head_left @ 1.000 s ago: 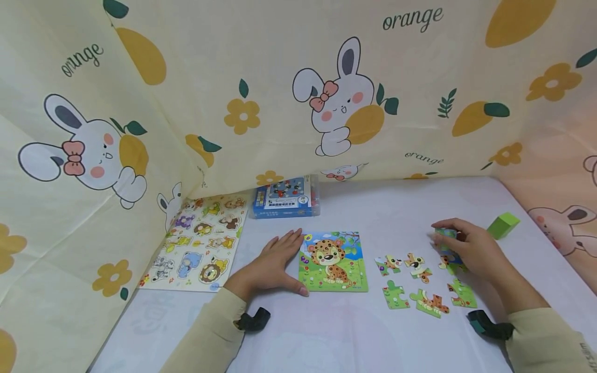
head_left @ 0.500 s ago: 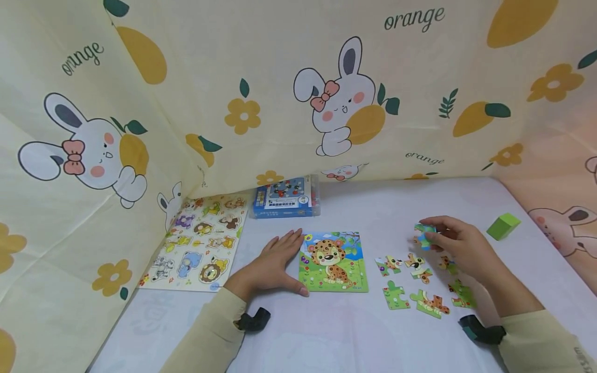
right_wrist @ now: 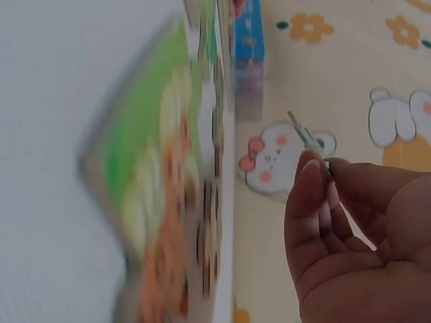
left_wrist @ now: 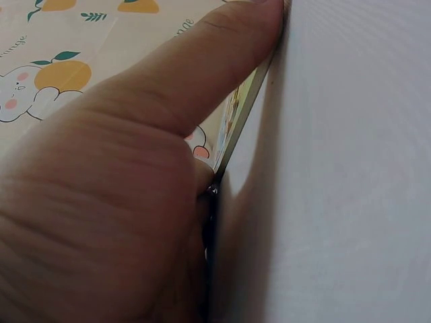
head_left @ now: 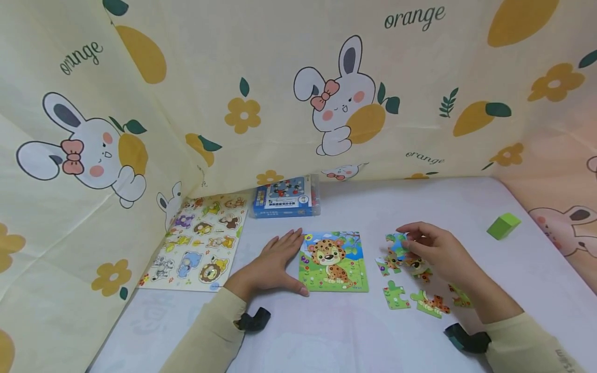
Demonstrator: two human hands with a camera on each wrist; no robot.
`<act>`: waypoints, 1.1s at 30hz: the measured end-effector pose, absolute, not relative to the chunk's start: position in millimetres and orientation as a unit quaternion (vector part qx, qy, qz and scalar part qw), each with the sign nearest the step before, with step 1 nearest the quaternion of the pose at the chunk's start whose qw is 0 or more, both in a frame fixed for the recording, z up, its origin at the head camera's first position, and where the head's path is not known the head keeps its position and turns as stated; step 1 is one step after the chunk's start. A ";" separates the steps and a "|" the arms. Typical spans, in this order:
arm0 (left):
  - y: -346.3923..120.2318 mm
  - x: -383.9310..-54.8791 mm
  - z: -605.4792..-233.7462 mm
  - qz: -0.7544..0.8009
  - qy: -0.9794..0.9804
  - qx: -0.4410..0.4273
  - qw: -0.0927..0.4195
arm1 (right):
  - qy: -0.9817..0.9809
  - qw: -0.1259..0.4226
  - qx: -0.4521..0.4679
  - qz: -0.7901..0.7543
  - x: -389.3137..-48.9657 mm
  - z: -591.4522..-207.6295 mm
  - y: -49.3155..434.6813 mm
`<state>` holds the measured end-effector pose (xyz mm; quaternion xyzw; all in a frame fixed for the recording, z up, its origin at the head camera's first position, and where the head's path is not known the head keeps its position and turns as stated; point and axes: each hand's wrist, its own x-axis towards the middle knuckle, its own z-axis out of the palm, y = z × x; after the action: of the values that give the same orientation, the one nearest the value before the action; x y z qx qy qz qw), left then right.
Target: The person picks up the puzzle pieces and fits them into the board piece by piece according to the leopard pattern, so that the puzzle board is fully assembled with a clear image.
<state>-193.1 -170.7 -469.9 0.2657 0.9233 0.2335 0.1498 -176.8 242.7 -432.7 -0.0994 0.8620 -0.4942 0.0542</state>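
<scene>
My left hand (head_left: 272, 264) lies spread on the table, its fingertips and thumb at the left edge of a square leopard puzzle board (head_left: 333, 272). In the left wrist view its thumb (left_wrist: 202, 60) stretches straight out to the board's edge. Between thumb and fingers, my right hand (head_left: 445, 259) pinches a blue-and-green jigsaw piece (head_left: 397, 244), which shows nearly edge-on in the right wrist view (right_wrist: 304, 133). Loose jigsaw pieces lie below that hand: a plain green one (head_left: 396, 295), a green-and-orange one (head_left: 430, 304) and others partly hidden by the hand.
An animal picture board (head_left: 196, 243) lies at the left, against the patterned cloth. A blue boxed set (head_left: 286, 199) stands at the back. Towards the right edge sits a green block (head_left: 503, 226). Printed cloth (head_left: 275, 103) walls the table's back and sides.
Carrying the jigsaw piece, my right hand has moved left from the far side of the loose pieces, closer to the leopard board. The left hand has stayed in place.
</scene>
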 end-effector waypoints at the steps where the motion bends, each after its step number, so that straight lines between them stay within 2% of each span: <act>1: -170.6 -193.2 -470.0 0.234 0.923 0.266 0.150 | 0.858 0.058 -0.098 -0.500 -175.9 -432.1 239.7; 15: -169.5 -191.8 -468.1 0.239 0.923 0.267 0.144 | 0.848 0.072 -0.091 -0.517 -173.4 -432.7 205.8; 22: -170.6 -192.3 -468.8 0.243 0.921 0.269 0.143 | 0.850 0.085 -0.101 -0.511 -181.5 -433.1 188.1; 33: -170.4 -191.8 -467.7 0.243 0.921 0.266 0.148 | 0.842 0.123 -0.066 -0.521 -200.3 -435.6 163.0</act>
<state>-191.8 -170.4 -467.7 0.2657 0.9210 0.2435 0.1483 -200.3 163.0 -435.6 -0.0659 0.8420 -0.5210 0.1235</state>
